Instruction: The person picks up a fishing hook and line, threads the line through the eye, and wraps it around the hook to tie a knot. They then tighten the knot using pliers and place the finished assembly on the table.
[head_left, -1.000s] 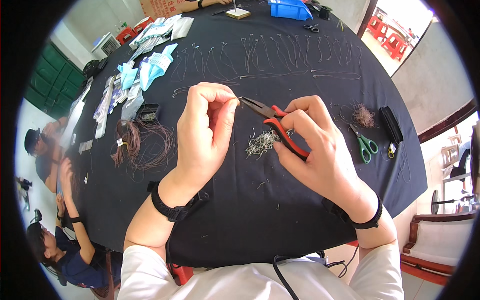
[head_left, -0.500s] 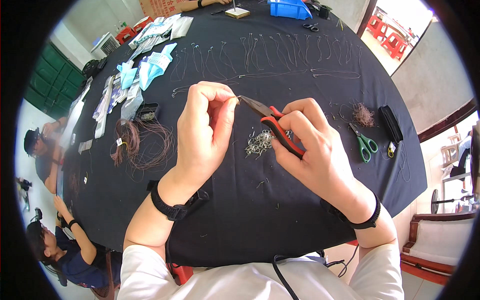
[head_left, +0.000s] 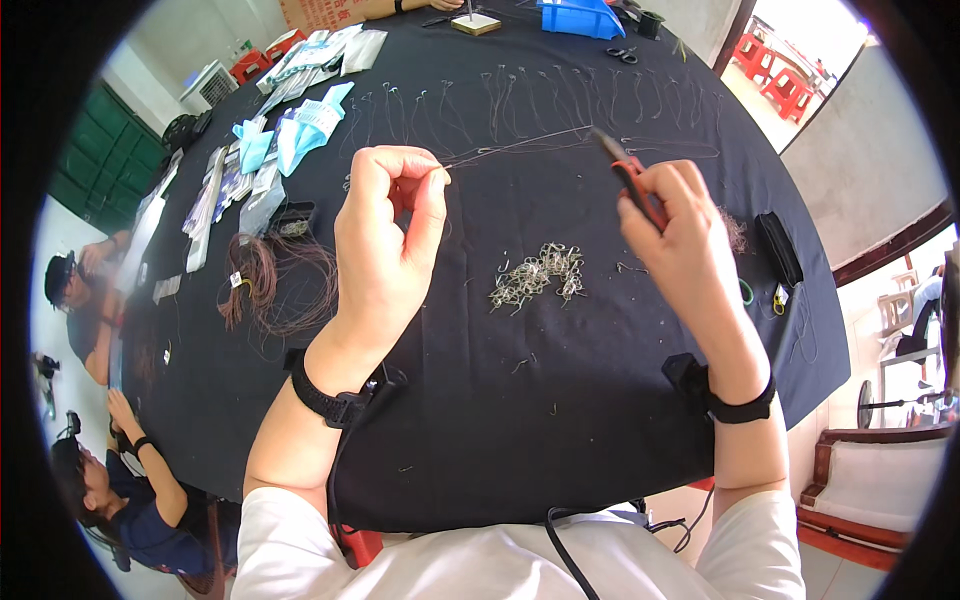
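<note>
left hand (head_left: pixel 385 235) pinching a thin wire (head_left: pixel 520 147), right hand (head_left: pixel 675 235) gripping red-handled pliers (head_left: pixel 628 178) on its far end. finished wire pieces (head_left: pixel 560 95) lined along the table's far edge; heap of small hooks (head_left: pixel 538 275) mid-table, likely undone.

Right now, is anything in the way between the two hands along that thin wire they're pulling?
Nothing visible blocks it. The thin wire runs free above the black cloth from the left hand, which pinches one end, to the red-handled pliers in the right hand. The pile of small metal hooks lies nearer the person, below the span.
</note>
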